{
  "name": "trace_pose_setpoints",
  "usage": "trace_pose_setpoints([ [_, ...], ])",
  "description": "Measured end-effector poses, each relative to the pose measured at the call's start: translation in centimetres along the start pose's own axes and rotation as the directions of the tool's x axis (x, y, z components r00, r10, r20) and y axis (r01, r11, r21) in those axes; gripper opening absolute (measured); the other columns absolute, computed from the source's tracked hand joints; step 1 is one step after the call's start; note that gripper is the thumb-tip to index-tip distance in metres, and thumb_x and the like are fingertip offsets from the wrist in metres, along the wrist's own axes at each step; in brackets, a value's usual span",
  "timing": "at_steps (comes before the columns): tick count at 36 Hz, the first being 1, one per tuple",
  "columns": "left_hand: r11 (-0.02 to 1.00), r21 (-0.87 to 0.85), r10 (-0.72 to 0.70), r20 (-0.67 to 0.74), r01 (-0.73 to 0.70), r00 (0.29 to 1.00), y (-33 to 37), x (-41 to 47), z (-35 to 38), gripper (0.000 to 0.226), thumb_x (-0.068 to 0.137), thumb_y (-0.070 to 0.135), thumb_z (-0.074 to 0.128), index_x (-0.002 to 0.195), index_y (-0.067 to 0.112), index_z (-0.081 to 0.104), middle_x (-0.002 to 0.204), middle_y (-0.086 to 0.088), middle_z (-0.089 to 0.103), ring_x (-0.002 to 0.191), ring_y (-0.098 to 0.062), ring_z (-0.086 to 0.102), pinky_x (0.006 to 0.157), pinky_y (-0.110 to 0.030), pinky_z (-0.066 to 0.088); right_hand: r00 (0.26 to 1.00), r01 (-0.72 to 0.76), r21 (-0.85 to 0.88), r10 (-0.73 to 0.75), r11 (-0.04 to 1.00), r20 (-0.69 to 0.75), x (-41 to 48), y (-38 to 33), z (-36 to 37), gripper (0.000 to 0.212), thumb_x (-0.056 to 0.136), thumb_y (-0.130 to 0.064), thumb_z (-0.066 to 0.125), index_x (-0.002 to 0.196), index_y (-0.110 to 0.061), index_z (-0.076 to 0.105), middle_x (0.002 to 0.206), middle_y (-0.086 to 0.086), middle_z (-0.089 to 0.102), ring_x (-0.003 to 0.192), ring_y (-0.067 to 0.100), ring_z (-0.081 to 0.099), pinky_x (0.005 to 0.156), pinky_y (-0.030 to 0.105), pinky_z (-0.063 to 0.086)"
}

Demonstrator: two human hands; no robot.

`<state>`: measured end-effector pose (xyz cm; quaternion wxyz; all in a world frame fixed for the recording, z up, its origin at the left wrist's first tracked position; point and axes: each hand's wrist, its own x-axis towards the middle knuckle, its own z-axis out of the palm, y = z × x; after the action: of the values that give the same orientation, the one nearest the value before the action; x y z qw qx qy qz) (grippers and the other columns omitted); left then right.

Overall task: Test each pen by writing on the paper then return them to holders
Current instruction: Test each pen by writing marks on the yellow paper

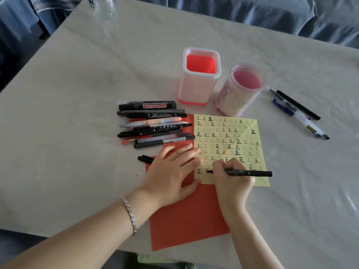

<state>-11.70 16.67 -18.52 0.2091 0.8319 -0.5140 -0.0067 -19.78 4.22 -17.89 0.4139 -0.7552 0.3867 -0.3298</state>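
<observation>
We see two bare forearms, uncovered up to the frame's edge. The left hand point(167, 171) has at its wrist a silver-toned bracelet point(129, 214), a single narrow band of small, blocky metal links. The right hand point(233, 183) and its wrist are bare.

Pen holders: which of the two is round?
The clear pink holder, nearer the loose pens at right; the white holder with the red base is square.

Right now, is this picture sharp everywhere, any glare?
Head view: sharp mid-frame, where the right hand puts the black pen to the yellow paper; the clear bottle at the top-left edge is blurred; soft light, faint shadows; slight sheen on the table at right.
</observation>
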Motion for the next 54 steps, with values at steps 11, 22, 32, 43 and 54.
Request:
trace_pose_setpoints([
  [11, 1.0, -0.008, 0.002, 0.002, -0.002, 1.0, 0.0, 0.0, 0.0, 0.042, 0.083, 0.047, 0.047, 0.114, 0.023, 0.061, 0.133, 0.002, 0.053, 0.127, -0.019, 0.046, 0.104, -0.04, 0.025, 1.0, 0.008, 0.031, -0.008, 0.999, 0.006, 0.0, -0.1, -0.2, 0.034, 0.064, -0.015, 0.054, 0.043, -0.022, 0.028, 0.04, -0.007, 0.038, 0.041, 0.006, 0.032, 0.045, 0.012, 0.028],
  [22, 1.0, -0.004, 0.007, 0.008, -0.007, 1.0, 0.0, -0.1, -0.1, 0.042, 0.083, 0.047, 0.047, 0.113, 0.022, 0.062, 0.133, 0.001, 0.054, 0.126, -0.019, 0.047, 0.103, -0.039, 0.024, 1.0, 0.008, -0.051, -0.009, 0.999, -0.019, 0.0, -0.3, -0.2, 0.035, 0.063, -0.013, 0.051, 0.045, -0.024, 0.024, 0.041, -0.008, 0.021, 0.044, 0.008, 0.027, 0.045, 0.015, 0.027],
  [32, 1.0, 0.002, 0.001, 0.055, -0.002, 0.998, 0.0, -0.1, -0.2, 0.041, 0.083, 0.047, 0.046, 0.112, 0.023, 0.062, 0.133, 0.002, 0.054, 0.127, -0.018, 0.046, 0.104, -0.039, 0.025, 0.993, -0.094, 0.128, 0.102, 0.987, -0.056, -0.1, -0.5, -0.7, 0.04, 0.073, -0.01, 0.058, 0.045, -0.016, 0.03, 0.04, -0.007, 0.035, 0.043, 0.006, 0.03, 0.045, 0.013, 0.027],
  [43, 1.0, -0.022, 0.005, -0.103, -0.008, 0.995, -1.1, -1.1, -1.7, 0.034, 0.089, 0.027, 0.045, 0.111, 0.011, 0.065, 0.122, -0.005, 0.06, 0.116, -0.018, 0.049, 0.103, -0.034, 0.03, 0.97, -0.183, 0.152, 0.154, 0.971, 0.186, 0.2, -0.8, -3.0, 0.031, 0.079, -0.017, 0.07, 0.059, -0.012, 0.048, 0.046, -0.015, 0.05, 0.047, 0.001, 0.044, 0.049, 0.011, 0.036],
  [54, 0.976, 0.203, -0.058, -0.121, 0.082, 0.991, -4.6, -3.8, -3.9, 0.031, 0.084, 0.023, 0.04, 0.09, 0.009, 0.067, 0.085, -0.002, 0.059, 0.083, -0.022, 0.043, 0.076, -0.031, 0.034, 0.937, -0.16, 0.106, 0.117, 0.981, 0.328, 0.0, -1.6, -4.2, 0.035, 0.076, -0.013, 0.073, 0.054, -0.013, 0.045, 0.046, -0.013, 0.048, 0.047, 0.003, 0.042, 0.048, 0.012, 0.034],
])
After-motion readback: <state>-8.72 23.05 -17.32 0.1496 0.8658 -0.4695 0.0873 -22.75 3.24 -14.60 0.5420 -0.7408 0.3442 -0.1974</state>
